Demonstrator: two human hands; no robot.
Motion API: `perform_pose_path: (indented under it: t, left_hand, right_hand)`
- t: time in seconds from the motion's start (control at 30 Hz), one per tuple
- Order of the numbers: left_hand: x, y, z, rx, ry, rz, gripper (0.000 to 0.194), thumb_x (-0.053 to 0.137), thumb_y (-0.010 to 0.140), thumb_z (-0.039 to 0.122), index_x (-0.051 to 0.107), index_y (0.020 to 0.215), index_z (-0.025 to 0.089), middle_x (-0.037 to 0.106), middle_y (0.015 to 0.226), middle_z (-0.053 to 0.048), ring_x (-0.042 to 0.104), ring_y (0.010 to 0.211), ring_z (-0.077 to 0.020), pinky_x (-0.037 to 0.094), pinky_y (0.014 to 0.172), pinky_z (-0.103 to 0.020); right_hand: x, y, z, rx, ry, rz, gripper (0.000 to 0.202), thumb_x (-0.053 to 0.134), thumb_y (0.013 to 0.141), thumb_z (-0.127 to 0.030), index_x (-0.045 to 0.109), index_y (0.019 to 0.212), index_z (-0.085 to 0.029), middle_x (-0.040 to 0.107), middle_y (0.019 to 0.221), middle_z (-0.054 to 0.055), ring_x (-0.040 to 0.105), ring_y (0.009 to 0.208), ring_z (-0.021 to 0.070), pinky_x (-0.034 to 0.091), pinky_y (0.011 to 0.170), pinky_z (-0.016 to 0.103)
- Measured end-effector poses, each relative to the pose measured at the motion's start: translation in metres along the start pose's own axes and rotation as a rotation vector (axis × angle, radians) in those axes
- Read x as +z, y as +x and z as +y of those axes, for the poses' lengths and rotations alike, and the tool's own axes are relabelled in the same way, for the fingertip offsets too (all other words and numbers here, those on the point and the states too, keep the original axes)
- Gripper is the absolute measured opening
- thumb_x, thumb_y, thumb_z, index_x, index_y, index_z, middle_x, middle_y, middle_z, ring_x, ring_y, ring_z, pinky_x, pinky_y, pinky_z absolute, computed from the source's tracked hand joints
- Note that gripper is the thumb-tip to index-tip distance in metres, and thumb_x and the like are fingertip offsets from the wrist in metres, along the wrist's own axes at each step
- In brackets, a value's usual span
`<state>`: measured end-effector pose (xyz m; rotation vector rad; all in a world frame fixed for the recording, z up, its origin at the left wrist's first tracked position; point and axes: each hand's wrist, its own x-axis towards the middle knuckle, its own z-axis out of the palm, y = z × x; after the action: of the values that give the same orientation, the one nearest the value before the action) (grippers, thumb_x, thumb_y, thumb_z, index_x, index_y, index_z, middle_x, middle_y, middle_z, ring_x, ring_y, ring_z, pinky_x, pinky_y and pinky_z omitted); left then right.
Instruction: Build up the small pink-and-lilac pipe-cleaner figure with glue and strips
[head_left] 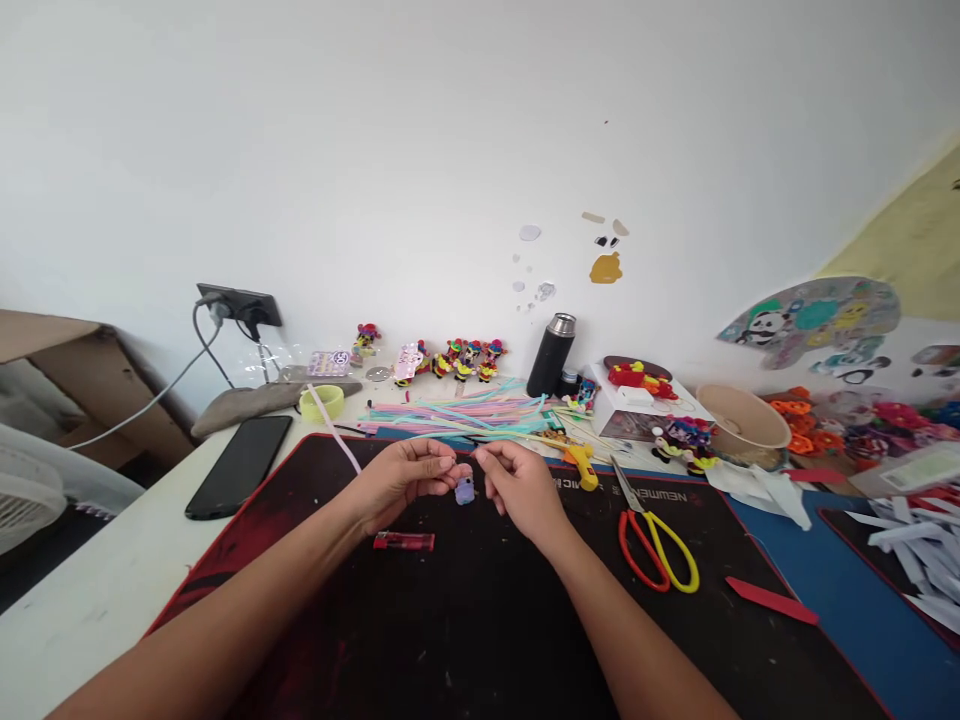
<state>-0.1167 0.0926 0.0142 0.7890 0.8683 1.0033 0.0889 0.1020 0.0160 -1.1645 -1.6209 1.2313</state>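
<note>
My left hand [412,478] is closed in a pinch, its fingertips at the upper edge of a small purple charm-like piece [465,490] that hangs over the dark mat [450,620]. To the right of that piece, my right hand [523,492] has its thumb and fingers pressed together; what they hold is too small to make out. A red lighter [405,541] lies on the mat below my left hand. Behind both hands is a bundle of pastel pipe cleaners [457,412].
Scissors [652,540] with red and yellow handles and a red strip [772,600] lie at right. A yellow glue gun [581,465] and a black thermos [552,355] stand behind. At left are a phone [240,467] and yellow tape [322,403]. Several small figures [469,360] line the wall.
</note>
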Motion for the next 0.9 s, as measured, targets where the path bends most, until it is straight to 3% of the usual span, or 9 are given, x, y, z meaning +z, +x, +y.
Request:
perform_pose_path:
  t: [0.17, 0.33, 0.5, 0.63, 0.9]
  left_hand:
    - [-0.003, -0.003, -0.004, 0.018, -0.014, 0.077, 0.027, 0.095, 0.071, 0.025, 0.075, 0.082, 0.012, 0.079, 0.079, -0.006, 0.073, 0.067, -0.012, 0.06, 0.065, -0.018]
    - [0.002, -0.003, -0.015, 0.006, -0.055, 0.103, 0.02, 0.092, 0.074, 0.018, 0.076, 0.085, 0.012, 0.082, 0.085, -0.008, 0.077, 0.074, -0.0149, 0.063, 0.071, -0.02]
    - [0.008, -0.002, -0.019, 0.019, -0.081, 0.121, 0.017, 0.087, 0.076, 0.008, 0.077, 0.089, 0.01, 0.083, 0.091, -0.01, 0.08, 0.087, -0.0183, 0.065, 0.079, -0.022]
    - [0.01, -0.001, -0.018, 0.032, -0.096, 0.159, 0.015, 0.084, 0.077, 0.003, 0.076, 0.087, 0.01, 0.082, 0.087, -0.009, 0.08, 0.086, -0.0182, 0.065, 0.076, -0.021]
    - [0.008, 0.001, -0.024, 0.059, -0.118, 0.143, 0.021, 0.092, 0.072, 0.01, 0.076, 0.086, 0.01, 0.082, 0.084, -0.008, 0.08, 0.082, -0.0174, 0.065, 0.071, -0.019]
  right_hand:
    - [0.019, 0.009, 0.008, -0.004, 0.156, 0.046, 0.036, 0.064, 0.092, -0.056, 0.069, 0.091, -0.02, 0.05, 0.051, -0.007, 0.04, 0.038, 0.0108, 0.031, 0.04, 0.024]
    - [0.009, -0.002, 0.02, -0.054, 0.057, 0.009, 0.032, 0.063, 0.096, -0.051, 0.072, 0.091, -0.021, 0.049, 0.051, -0.006, 0.043, 0.044, 0.0123, 0.033, 0.045, 0.025]
    - [0.0, -0.003, 0.017, -0.01, 0.113, 0.021, 0.032, 0.064, 0.093, -0.051, 0.07, 0.098, -0.02, 0.049, 0.053, -0.006, 0.04, 0.044, 0.0121, 0.032, 0.043, 0.025]
    - [0.0, -0.002, 0.017, -0.022, 0.115, -0.003, 0.03, 0.065, 0.093, -0.049, 0.071, 0.1, -0.02, 0.05, 0.055, -0.006, 0.041, 0.044, 0.0117, 0.032, 0.043, 0.024]
    - [0.004, -0.003, 0.025, -0.071, 0.089, -0.038, 0.026, 0.063, 0.095, -0.043, 0.072, 0.102, -0.019, 0.054, 0.056, -0.005, 0.043, 0.045, 0.0106, 0.032, 0.043, 0.022]
